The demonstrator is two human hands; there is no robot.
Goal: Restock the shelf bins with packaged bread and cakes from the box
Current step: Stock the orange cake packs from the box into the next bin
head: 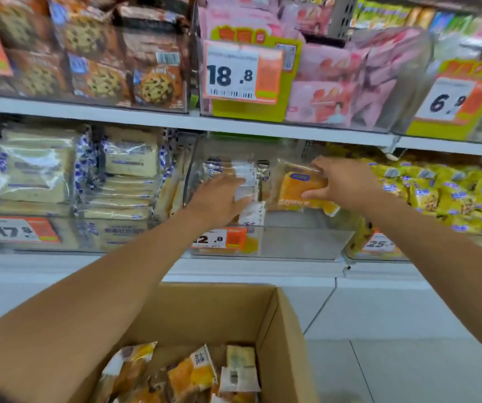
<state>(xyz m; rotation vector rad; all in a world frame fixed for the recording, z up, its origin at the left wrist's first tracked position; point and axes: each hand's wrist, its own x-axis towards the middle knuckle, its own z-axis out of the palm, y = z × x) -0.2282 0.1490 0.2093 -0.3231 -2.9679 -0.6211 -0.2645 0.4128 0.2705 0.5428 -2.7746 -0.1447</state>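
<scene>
Closest to me, an open cardboard box (281, 330) sits low in front of the shelving, with orange-and-yellow wrapped cakes (193, 370) lying loose in its bottom. Both bare forearms reach out over it toward the middle shelf. The left hand (219, 199) lies flat against a row of upright packs (247, 187) in the left part of a clear bin (298, 242), its fingers straight and together, pressing on the white wrapper edges. The right hand (346, 181) grips an orange bread pack (298, 190) inside the same bin, fingers clamped over its top edge and thumb under its right side, and the pack is tilted and lifted off the bin floor. The bin's transparent front wall stands between me and the packs, and an orange price tag (219, 238) reading 12.8 is clipped to its left end. Just to the left, another bin is crammed with pale sliced cakes (59, 175) in blue-printed wrap. To the right lies a heap of small yellow packs (443, 196). The white shelf board (147, 117) above overhangs the bin closely. On it stand brown cookie packs (97, 53) and pink packs (335, 82), partly hidden by a large 18.8 tag (242, 72).
</scene>
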